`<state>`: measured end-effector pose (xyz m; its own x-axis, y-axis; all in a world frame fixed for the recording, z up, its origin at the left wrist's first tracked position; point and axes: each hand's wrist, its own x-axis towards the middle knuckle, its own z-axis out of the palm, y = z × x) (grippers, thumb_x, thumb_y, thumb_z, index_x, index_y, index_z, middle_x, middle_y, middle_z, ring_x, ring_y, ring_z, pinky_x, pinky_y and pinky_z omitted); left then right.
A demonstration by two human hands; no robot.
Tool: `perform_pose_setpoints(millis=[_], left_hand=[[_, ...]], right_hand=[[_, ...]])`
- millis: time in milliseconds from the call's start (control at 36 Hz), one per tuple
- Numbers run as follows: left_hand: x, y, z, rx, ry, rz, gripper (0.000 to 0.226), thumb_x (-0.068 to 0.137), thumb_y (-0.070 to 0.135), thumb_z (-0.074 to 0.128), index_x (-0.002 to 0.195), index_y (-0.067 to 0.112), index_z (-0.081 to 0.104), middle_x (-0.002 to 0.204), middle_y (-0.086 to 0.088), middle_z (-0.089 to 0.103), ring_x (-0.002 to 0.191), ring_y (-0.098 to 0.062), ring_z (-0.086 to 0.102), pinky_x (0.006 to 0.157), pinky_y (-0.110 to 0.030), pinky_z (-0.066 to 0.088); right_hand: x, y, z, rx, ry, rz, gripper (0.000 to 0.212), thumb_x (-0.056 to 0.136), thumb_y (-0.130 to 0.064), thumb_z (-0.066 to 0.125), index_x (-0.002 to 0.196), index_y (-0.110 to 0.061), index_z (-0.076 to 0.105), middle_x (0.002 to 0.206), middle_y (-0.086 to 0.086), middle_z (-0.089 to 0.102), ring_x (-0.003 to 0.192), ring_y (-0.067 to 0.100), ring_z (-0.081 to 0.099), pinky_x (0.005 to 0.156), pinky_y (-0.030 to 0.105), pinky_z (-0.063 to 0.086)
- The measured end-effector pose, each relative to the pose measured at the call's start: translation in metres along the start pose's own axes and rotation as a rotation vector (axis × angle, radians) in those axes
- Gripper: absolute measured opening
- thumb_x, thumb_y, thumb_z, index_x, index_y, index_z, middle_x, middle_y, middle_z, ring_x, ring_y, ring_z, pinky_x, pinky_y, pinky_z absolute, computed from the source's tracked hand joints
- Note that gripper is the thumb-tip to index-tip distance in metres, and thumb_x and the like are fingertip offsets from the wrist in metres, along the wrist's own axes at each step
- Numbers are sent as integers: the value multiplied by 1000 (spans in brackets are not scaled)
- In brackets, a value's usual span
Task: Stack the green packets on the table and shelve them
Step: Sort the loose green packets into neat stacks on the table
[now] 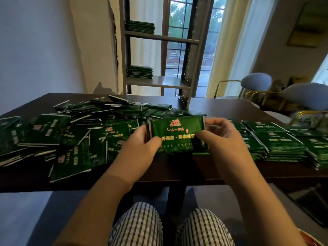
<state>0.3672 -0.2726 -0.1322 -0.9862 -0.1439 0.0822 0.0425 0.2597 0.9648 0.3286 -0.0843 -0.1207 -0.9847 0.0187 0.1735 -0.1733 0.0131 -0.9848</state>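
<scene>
You hold a bundle of green packets (177, 132) upright near the middle of the tabletop's (177, 168) front edge. Your left hand (140, 141) and right hand (225, 137) clamp its two ends, fingers (215, 123) curled round them, most likely to knock the edges square; the front packet is glossy dark green foil with a red crest and pale lettering. The loose heap (74, 132) sprawls toward the left edge, squared stacks (280, 142) sit by the right edge, and two shelved stacks (140, 26) lie on the shelf (159, 37) beyond the far edge.
</scene>
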Motion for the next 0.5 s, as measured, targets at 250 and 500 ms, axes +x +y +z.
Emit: perform_pose_setpoints(millis=[250, 500], left_hand=[[-7, 2, 32, 146, -177, -175, 19, 97, 29, 53, 101, 24, 70, 109, -10, 71, 99, -25, 66, 90, -34, 52], [2, -3, 41, 271, -111, -137, 63, 96, 31, 61, 149, 25, 27, 99, 5, 55, 83, -8, 57, 64, -19, 41]], right_hand=[[-21, 3, -37, -426, 63, 69, 17, 86, -16, 70, 96, -16, 56, 95, 9, 65, 81, 25, 65, 73, 44, 58], [-21, 18, -38, -744, 58, 7, 10, 88, -21, 65, 90, -17, 56, 88, 2, 61, 77, 18, 62, 66, 35, 55]])
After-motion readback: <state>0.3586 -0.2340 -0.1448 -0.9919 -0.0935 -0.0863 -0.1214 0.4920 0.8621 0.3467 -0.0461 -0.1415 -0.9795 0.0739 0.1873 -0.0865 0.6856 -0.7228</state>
